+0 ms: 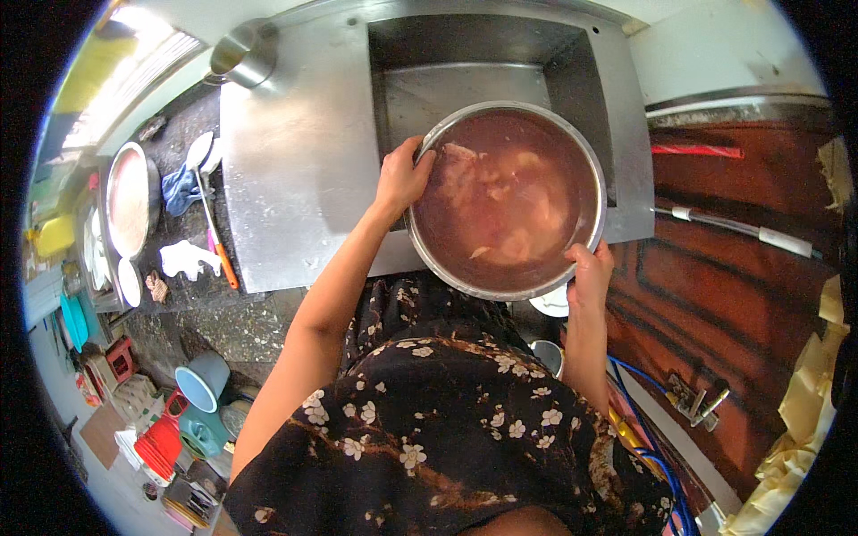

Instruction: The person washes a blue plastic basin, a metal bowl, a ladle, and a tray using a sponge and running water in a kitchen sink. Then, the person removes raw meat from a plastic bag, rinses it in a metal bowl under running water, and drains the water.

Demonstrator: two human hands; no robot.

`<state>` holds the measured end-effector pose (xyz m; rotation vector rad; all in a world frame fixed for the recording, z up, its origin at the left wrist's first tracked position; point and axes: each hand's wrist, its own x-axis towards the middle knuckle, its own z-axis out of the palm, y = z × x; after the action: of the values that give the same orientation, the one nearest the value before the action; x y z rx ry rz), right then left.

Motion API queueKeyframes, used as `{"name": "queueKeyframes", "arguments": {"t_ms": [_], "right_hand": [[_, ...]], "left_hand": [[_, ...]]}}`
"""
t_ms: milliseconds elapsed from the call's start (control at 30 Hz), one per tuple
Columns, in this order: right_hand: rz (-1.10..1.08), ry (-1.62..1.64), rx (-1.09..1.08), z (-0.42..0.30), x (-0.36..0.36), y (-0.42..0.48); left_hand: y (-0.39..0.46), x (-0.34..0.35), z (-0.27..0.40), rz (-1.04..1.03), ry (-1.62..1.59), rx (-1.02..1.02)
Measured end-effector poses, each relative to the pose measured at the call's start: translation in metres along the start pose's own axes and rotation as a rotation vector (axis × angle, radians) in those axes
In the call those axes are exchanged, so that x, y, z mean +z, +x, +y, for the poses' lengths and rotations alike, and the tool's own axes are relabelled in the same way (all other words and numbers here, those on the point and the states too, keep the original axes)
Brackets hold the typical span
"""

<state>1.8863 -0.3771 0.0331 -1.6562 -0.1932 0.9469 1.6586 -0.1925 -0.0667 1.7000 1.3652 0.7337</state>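
Observation:
Both my hands grip a wide round metal basin [600,175] by its rim. It holds reddish, cloudy liquid with pale pieces that look like raw meat [513,194] partly under the surface. My left hand [402,175] clasps the upper left rim, thumb over the edge. At the lower right, my right hand [590,268] holds the rim, with its fingers partly hidden. The basin overlaps the front of a stainless steel sink [462,84] and hides part of its bowl. Whether the basin touches the sink edge I cannot tell.
A metal pot [247,53] stands at the drainboard's [295,161] far left corner. On the dark counter lie a ladle with an orange handle [224,258], a blue cloth [179,189], a white bag [190,260] and another basin [131,201]. A brown door [724,281] stands at right; a blue bucket [203,380] is lower left.

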Motion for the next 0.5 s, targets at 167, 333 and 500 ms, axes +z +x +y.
{"name": "queueKeyframes", "arguments": {"t_ms": [167, 333, 500], "right_hand": [[0.131, 0.092, 0.112, 0.019, -0.051, 0.01], [0.128, 0.131, 0.192, 0.029, -0.075, 0.011], [0.121, 0.12, 0.166, 0.031, -0.079, 0.009]], "left_hand": [[0.01, 0.036, 0.038, -0.152, 0.19, 0.091], [0.023, 0.071, 0.07, -0.346, 0.287, 0.656], [0.042, 0.129, 0.065, -0.769, 0.215, 0.842]]}}
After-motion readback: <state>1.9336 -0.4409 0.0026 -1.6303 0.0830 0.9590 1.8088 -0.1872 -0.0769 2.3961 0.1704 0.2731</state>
